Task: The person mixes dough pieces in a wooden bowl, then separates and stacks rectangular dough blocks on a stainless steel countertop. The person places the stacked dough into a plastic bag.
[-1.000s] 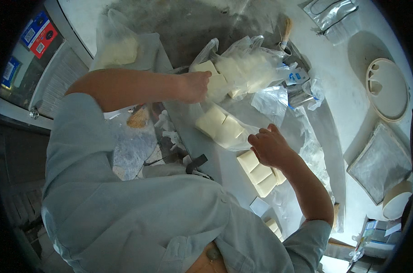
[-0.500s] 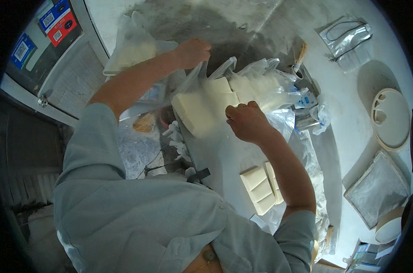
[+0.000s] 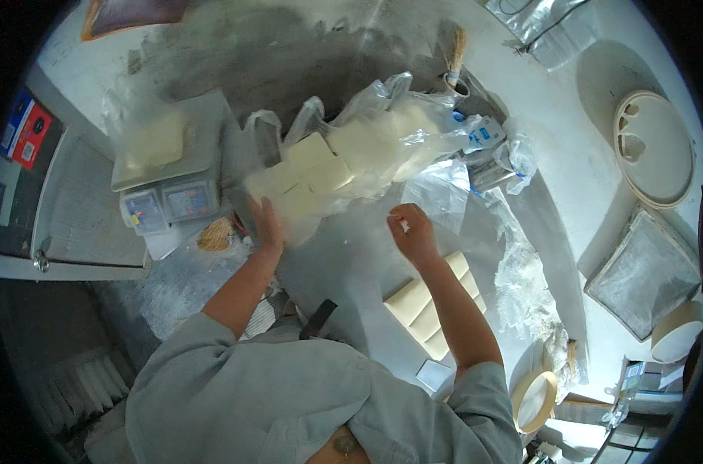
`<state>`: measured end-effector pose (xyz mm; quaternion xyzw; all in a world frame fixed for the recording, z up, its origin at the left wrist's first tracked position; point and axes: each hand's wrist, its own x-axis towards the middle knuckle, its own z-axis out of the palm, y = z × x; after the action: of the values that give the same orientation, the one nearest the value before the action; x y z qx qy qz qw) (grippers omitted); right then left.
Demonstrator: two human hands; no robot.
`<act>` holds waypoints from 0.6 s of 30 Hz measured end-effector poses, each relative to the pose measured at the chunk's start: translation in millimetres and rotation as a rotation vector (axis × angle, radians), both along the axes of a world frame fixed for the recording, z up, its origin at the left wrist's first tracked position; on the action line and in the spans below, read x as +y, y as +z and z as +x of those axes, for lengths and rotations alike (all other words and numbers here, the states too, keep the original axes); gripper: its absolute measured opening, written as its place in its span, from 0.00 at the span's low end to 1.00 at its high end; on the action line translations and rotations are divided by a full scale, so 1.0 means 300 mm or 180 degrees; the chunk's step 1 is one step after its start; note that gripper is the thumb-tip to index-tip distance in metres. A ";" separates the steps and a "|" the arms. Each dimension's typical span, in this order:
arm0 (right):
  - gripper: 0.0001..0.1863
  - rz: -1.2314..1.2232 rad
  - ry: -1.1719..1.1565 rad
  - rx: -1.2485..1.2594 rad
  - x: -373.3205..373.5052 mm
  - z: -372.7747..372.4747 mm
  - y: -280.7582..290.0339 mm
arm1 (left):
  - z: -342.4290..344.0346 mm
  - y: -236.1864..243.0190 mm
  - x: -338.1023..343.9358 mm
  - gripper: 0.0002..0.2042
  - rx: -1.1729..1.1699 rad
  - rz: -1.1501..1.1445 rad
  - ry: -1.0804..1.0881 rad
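Observation:
My left hand (image 3: 268, 224) rests with fingers stretched against the near left side of a clear plastic bag (image 3: 262, 124), which stands on the grey table. Inside it are several pale, dough-like blocks (image 3: 313, 162). My right hand (image 3: 415, 236) is closed, apart from the bag, above the table's middle; a small white bit shows at its fingers, too small to name. Beneath my right forearm lie scored cream-coloured slabs (image 3: 421, 309), partly hidden by the arm. Another filled clear bag (image 3: 398, 131) adjoins the first on its far right.
On the left, a bagged pale block (image 3: 158, 143) sits on a flat grey platform (image 3: 204, 158). White powder (image 3: 521, 278) covers the table's right side. A brush (image 3: 456, 54) stands in a cup at the back. A round lid (image 3: 653, 151) and a framed screen (image 3: 638, 271) lie far right.
My left hand has let go of the bag's raised handle and come down to its near side. My right hand has moved down and away from the bag. The view has shifted.

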<state>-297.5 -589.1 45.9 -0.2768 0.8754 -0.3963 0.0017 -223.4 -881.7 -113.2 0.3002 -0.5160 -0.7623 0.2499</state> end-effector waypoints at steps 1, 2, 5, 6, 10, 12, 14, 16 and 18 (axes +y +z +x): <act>0.10 0.0312 -0.0221 0.0021 0.087 -0.052 -0.089 | -0.033 -0.002 0.017 0.36 0.0192 0.0045 -0.0039; 0.10 0.0612 -0.0423 0.0045 0.163 -0.103 -0.165 | -0.065 -0.001 0.027 0.36 0.0389 0.0078 -0.0059; 0.17 0.1263 -0.1086 -0.0012 0.312 -0.199 -0.318 | -0.091 0.026 0.057 0.28 0.0910 0.0277 -0.0071; 0.20 0.1423 -0.1250 -0.0022 0.351 -0.225 -0.358 | -0.088 0.057 0.069 0.26 0.0978 0.0208 -0.0116; 0.27 0.1671 -0.1509 -0.0175 0.349 -0.315 -0.382 | -0.109 0.213 0.100 0.27 0.0749 0.0355 -0.0010; 0.23 0.2141 -0.1568 -0.0379 0.340 -0.360 -0.397 | -0.145 0.244 0.124 0.27 0.0675 0.0478 -0.0048; 0.18 0.2641 -0.1378 -0.0555 0.350 -0.425 -0.427 | -0.181 0.118 0.112 0.28 0.1031 0.0399 -0.0052; 0.14 0.2465 -0.1225 -0.0737 0.368 -0.453 -0.414 | -0.211 0.079 0.122 0.29 0.1279 0.0344 -0.0210; 0.12 0.2348 -0.1215 -0.0767 0.399 -0.468 -0.416 | -0.228 0.103 0.142 0.29 0.1433 0.0302 -0.0488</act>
<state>-438.0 -469.3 -79.1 -0.0425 0.9875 -0.0796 0.1294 -291.7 -839.2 -82.3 0.0940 -0.4322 -0.8502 0.2856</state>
